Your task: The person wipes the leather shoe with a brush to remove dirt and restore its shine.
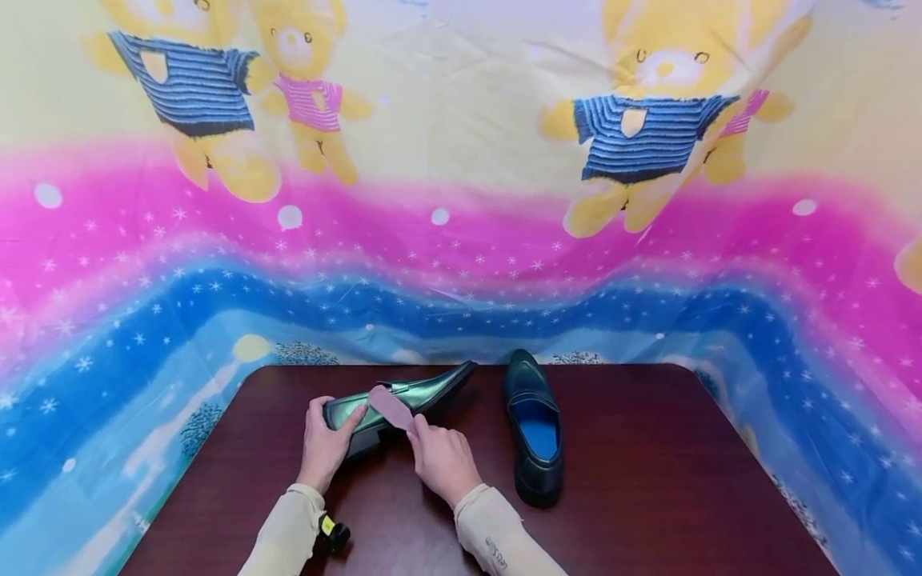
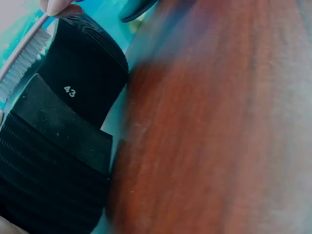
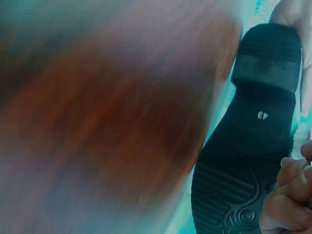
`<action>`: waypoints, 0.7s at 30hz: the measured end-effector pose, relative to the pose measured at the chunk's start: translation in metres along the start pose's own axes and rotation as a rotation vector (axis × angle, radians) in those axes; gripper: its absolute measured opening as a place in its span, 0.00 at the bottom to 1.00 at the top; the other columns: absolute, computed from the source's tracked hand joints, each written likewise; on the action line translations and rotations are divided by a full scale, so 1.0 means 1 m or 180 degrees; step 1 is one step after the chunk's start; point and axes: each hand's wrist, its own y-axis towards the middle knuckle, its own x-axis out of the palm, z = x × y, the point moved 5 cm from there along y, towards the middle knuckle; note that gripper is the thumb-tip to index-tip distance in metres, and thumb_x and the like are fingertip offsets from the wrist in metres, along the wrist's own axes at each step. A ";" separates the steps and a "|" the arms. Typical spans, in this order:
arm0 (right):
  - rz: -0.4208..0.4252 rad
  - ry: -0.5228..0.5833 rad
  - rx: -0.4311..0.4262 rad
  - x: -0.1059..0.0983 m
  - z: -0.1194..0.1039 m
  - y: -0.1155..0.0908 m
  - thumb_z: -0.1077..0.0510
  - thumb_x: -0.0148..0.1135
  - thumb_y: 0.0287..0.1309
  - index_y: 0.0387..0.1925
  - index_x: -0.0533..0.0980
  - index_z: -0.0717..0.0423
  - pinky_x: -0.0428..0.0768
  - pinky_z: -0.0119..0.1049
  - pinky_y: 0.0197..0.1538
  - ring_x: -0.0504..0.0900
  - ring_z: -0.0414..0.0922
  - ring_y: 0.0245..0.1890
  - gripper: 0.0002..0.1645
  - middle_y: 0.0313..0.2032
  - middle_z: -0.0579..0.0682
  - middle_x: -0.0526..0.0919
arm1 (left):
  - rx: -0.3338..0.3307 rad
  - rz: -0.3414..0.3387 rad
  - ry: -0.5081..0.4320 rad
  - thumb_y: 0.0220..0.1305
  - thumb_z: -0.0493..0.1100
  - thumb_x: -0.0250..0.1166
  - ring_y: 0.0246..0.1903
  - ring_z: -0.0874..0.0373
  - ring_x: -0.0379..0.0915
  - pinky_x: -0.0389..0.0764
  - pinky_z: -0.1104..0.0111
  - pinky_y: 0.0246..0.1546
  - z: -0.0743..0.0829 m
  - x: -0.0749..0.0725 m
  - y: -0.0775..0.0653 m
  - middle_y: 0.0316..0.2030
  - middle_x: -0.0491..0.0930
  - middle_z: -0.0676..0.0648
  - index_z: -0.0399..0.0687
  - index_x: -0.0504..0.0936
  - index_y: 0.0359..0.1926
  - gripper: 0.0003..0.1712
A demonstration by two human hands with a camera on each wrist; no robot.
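My left hand (image 1: pixel 322 444) grips a dark, shiny loafer (image 1: pixel 432 390) by its heel end, thumb on the upper. The loafer is tilted on its side, toe pointing to the far right. Between the fingers of my right hand (image 1: pixel 445 462) is the handle of a pink-backed brush (image 1: pixel 392 410), laid across the loafer's upper. In the left wrist view the brush's pale bristles (image 2: pixel 27 56) face the shoe beside its black sole (image 2: pixel 80 63), marked 43. The right wrist view shows the patterned sole (image 3: pixel 265 92) lengthwise, with my curled right fingers (image 3: pixel 287 204) beside it.
A second dark loafer (image 1: pixel 533 472) with a blue insole stands upright on the brown table (image 1: pixel 648 464), right of my right hand. Behind the table hangs a cloth (image 1: pixel 446 256) printed with bears. A small black device (image 1: pixel 334 534) sits at my left sleeve.
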 end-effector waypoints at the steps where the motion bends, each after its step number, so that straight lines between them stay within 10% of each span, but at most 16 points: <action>1: 0.0012 -0.0042 0.0013 -0.001 0.001 0.000 0.52 0.60 0.74 0.38 0.70 0.50 0.68 0.34 0.20 0.75 0.42 0.15 0.09 0.17 0.43 0.75 | 0.0009 0.0016 0.0000 0.64 0.68 0.69 0.62 0.42 0.62 0.67 0.49 0.61 0.000 0.000 0.000 0.67 0.62 0.36 0.43 0.59 0.68 0.48; 21: 0.0157 -0.0076 0.1023 -0.038 0.046 0.006 0.51 0.61 0.73 0.36 0.74 0.52 0.75 0.40 0.21 0.76 0.47 0.15 0.11 0.17 0.49 0.77 | 0.0040 0.0016 -0.0011 0.63 0.67 0.71 0.58 0.43 0.65 0.69 0.52 0.56 0.003 -0.001 -0.005 0.65 0.62 0.37 0.44 0.60 0.68 0.48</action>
